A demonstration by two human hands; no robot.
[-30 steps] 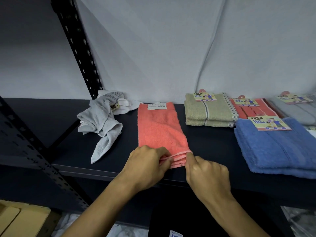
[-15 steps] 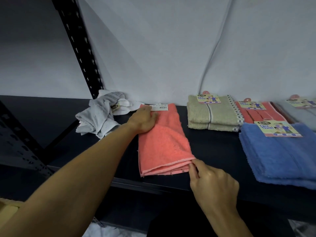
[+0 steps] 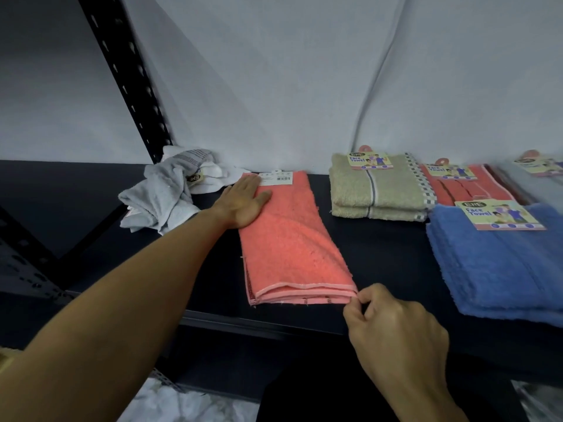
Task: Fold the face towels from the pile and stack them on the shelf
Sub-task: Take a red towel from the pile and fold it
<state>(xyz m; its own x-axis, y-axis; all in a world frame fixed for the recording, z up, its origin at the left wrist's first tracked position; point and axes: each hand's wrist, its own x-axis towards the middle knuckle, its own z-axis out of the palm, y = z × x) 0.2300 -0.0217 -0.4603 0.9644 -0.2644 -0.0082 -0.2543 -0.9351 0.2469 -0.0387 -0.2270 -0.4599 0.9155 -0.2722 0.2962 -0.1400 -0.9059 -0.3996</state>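
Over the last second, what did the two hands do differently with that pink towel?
The left hand let go of the near edge of the pink towel, reached to its far end and now lies flat on it beside the paper tag. The right hand kept its pinch on the near right corner. The grey pile, tan towels and blue towels stayed put.

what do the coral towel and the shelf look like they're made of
Coral towel: looks like terry cloth, fuzzy looped pile with a flat woven hem, matte. Shelf: probably painted metal, smooth dark surface, matching the perforated upright.
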